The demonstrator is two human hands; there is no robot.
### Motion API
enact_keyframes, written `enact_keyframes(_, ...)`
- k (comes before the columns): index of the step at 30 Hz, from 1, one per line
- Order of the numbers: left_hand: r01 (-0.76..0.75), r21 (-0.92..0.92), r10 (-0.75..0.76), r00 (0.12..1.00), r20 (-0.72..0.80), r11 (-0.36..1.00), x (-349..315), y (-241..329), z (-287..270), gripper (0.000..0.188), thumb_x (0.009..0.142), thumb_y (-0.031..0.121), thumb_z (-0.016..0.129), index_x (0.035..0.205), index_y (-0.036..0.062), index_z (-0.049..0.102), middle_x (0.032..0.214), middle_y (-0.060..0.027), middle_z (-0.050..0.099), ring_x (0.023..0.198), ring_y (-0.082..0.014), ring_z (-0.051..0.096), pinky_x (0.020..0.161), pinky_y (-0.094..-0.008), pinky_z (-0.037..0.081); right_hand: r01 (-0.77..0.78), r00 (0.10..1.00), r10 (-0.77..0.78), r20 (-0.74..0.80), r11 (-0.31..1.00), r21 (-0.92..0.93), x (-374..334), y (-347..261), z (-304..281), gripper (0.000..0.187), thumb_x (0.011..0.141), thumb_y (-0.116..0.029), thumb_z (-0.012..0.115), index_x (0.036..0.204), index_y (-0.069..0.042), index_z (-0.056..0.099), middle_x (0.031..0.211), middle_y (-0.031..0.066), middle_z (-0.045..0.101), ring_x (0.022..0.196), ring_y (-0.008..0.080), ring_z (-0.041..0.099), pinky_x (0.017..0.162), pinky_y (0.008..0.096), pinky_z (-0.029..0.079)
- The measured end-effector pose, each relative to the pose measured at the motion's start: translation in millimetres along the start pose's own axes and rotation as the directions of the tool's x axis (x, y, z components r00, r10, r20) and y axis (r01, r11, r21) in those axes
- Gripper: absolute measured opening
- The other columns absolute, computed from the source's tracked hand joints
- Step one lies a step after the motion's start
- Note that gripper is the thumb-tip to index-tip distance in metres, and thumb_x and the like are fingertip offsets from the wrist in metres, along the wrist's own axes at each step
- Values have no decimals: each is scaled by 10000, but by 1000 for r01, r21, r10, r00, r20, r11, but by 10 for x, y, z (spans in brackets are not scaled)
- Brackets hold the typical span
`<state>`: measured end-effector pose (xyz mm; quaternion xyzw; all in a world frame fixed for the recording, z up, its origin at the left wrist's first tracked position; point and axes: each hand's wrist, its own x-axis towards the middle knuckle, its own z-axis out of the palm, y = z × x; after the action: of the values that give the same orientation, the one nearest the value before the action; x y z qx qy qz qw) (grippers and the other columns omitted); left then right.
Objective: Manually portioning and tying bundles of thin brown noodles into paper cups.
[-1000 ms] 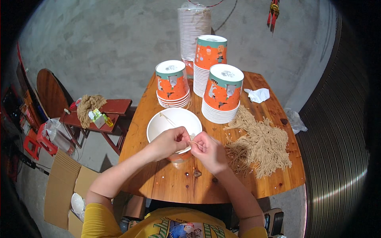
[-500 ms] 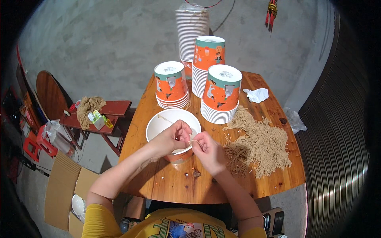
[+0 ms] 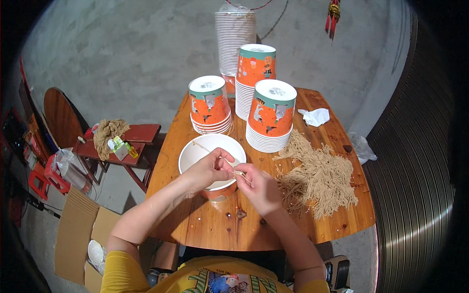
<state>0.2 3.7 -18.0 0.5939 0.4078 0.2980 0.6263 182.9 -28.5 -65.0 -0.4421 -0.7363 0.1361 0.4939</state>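
An upright paper bucket (image 3: 188, 157), white inside and orange outside, stands on the wooden table in front of me. Over its near right rim, my left hand (image 3: 211, 171) and my right hand (image 3: 260, 189) meet fingertip to fingertip. Both pinch a thin beige string (image 3: 244, 177), whose short loose strands poke out by the right fingers. Another piece of string (image 3: 201, 146) shows against the bucket's far inner wall; whether it joins the held one I cannot tell. To the right of my right hand lies a loose heap of tan strings (image 3: 325, 178).
Upturned orange-and-green bucket stacks (image 3: 271, 110) stand behind the open bucket, with a tall white stack (image 3: 236, 44) farthest back. A crumpled white tissue (image 3: 315, 117) lies at the far right. Left of the table (image 3: 215, 234) is a red bench (image 3: 144, 132) holding more tan string (image 3: 110, 136).
My fingertips have shifted slightly on the string, and the right fingers have closed in toward the left ones. The bucket, stacks and string heap stay put.
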Motion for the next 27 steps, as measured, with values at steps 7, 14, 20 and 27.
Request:
enact_keyframes(7, -20, 29, 19, 1000, 21, 999, 7, -9, 10, 343, 841, -47, 620, 1132, 35, 458, 898, -26, 573, 850, -97, 559, 796, -228, 455, -253, 964, 235, 127, 955, 156, -22, 33, 10, 102, 876, -129, 623, 964, -89, 591, 628, 14, 538, 563, 130, 513, 531, 293, 412)
enact_keyframes(14, 77, -130, -75, 997, 15, 989, -16, 35, 7, 322, 838, -49, 627, 1103, 37, 467, 922, -41, 601, 868, -111, 583, 822, -233, 472, -303, 947, 274, 167, 936, 181, 6, -38, -47, 78, 897, -87, 615, 940, -31, 581, 600, -53, 430, 571, 10, 391, 518, 204, 332)
enact_keyframes(20, 84, -161, -84, 996, 10, 983, -16, 15, -7, 322, 833, -38, 641, 1095, 40, 472, 931, -36, 600, 875, -109, 581, 822, -231, 471, -262, 954, 231, 191, 953, 152, 9, -61, -97, 110, 899, -91, 619, 988, -31, 592, 602, -53, 428, 556, 16, 386, 504, 208, 324)
enact_keyframes(27, 62, -71, -61, 998, 16, 996, -2, 3, 15, 314, 844, -20, 640, 1105, 41, 478, 931, -24, 574, 869, -94, 555, 804, -221, 456, -153, 976, 146, 164, 988, 30, -18, -15, -49, 131, 913, -108, 602, 1030, -50, 586, 624, 6, 520, 559, 42, 460, 507, 242, 381)
